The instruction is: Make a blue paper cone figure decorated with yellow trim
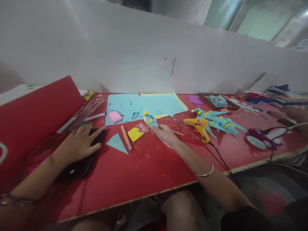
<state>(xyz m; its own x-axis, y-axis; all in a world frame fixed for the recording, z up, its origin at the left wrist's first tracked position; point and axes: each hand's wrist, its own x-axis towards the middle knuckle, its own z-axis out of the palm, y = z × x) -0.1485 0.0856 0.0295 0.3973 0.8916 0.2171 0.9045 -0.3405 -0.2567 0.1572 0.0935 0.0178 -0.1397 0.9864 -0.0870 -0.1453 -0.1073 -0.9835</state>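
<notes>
My right hand (167, 136) is closed around a small light-blue paper cone figure (151, 122) with yellow balls and trim, held above the middle of the table; its lower part is hidden by my fingers. My left hand (76, 143) lies with fingers spread over a dark phone (80, 169) at the left. Between my hands are a blue paper wedge (117, 143), an orange-pink stick (126, 138) and a small plastic bag (136, 133) of something yellow. Several similar blue figures (223, 123) lie at the right.
A yellow glue gun (202, 128) with a trailing cord lies right of my right arm. Behind are blue paper sheets (158, 104), a pink block (115, 116), purple paper (194, 100) and a scrap tray (218, 101). A purple device (262, 139) with cables sits at the right edge.
</notes>
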